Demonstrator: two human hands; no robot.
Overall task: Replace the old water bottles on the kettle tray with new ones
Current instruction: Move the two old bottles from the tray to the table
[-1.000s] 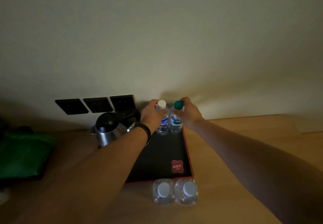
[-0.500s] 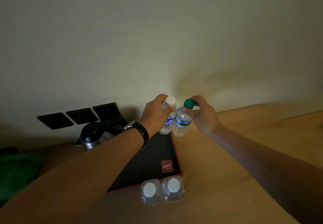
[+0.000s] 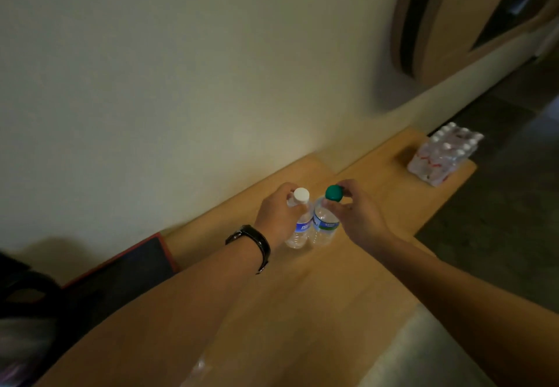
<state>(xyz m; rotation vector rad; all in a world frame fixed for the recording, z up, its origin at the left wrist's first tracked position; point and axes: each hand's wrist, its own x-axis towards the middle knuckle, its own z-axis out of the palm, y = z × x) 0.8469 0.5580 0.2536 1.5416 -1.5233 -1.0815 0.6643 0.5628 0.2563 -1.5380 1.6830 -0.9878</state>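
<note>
White-capped bottle: off the tray — now over the bare wooden counter, right of the tray.
Green-capped bottle: carried the same way, beside the first.
Left hand: shifted right with its bottle.
Right hand: likewise, fingers at the green cap.
Tray: only a corner now shows, at left.
Kettle: out of view.
Wrapped bottle pack: newly visible — far right counter end.

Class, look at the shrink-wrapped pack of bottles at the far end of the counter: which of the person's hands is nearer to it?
Right. The right hand, gripping the green-capped bottle, is on the pack's side; the left hand, holding the white-capped bottle, is farther away.
</note>
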